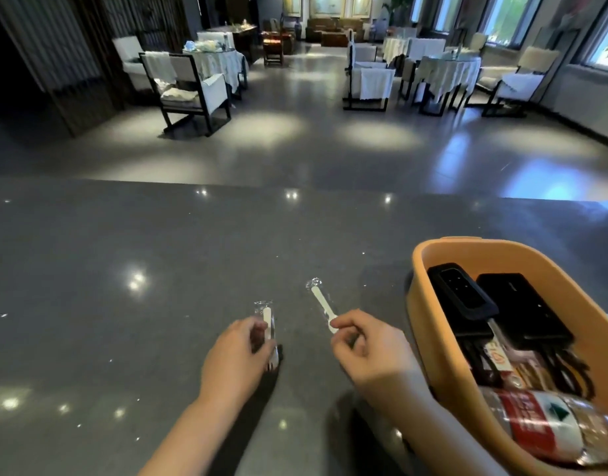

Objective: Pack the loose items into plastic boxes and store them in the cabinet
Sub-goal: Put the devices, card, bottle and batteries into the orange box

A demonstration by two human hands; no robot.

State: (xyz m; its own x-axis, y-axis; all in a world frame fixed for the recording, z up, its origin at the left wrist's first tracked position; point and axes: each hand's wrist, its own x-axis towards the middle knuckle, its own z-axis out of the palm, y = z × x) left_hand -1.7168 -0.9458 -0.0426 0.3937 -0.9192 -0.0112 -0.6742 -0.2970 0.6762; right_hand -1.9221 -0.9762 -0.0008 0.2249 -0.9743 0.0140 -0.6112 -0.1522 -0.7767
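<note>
Wrapped plastic forks are the loose items in play: the left hand [239, 352] curls its fingers round one clear-wrapped white fork [269, 324] that lies on the dark grey surface [124, 242], while the right hand [361, 341] pinches the lower end of a second wrapped fork [319, 302], whose far end angles up and away to the left. The two forks are near each other, not touching.

Just right of the right hand stands an orange plastic box [429, 324] on the surface. Inside it lie two black devices [460, 297] side by side with dark cords below them, some packets with red print too blurred to read, and a clear bottle [549, 431] lying on its side. The bottle's label is red and white with a green mark; its writing cannot be made out.

Beyond the surface are chairs and cloth-covered tables [446, 72].
</note>
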